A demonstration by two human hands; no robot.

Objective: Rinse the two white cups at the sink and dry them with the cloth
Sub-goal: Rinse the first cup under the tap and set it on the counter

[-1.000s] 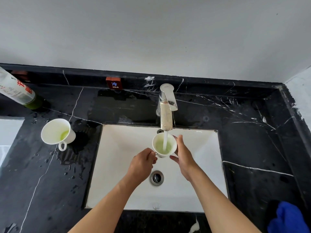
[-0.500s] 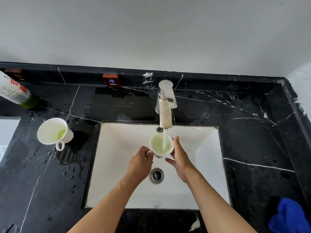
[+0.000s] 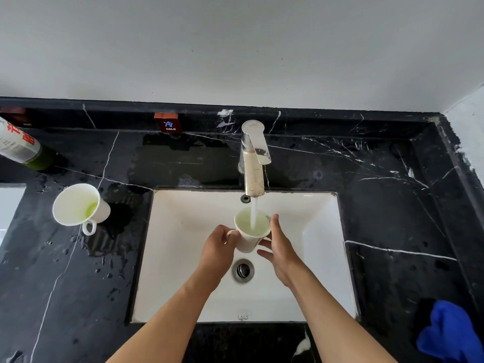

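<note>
One white cup is held upright over the white sink, under the running tap; water streams into its greenish contents. My left hand grips the cup by its handle side. My right hand rests against the cup's right wall with fingers spread. The second white cup, with a greenish film inside, stands tilted on the wet black counter left of the sink, handle toward me. A blue cloth lies at the counter's near right corner.
A black marble counter surrounds the sink, wet with droplets on the left. A bottle lies at the far left. A red COLD tag sits on the backsplash. The drain is below the hands.
Both hands and the cup stay under the stream; the cup has filled a little and shifted slightly lower. The view has tilted slightly.
</note>
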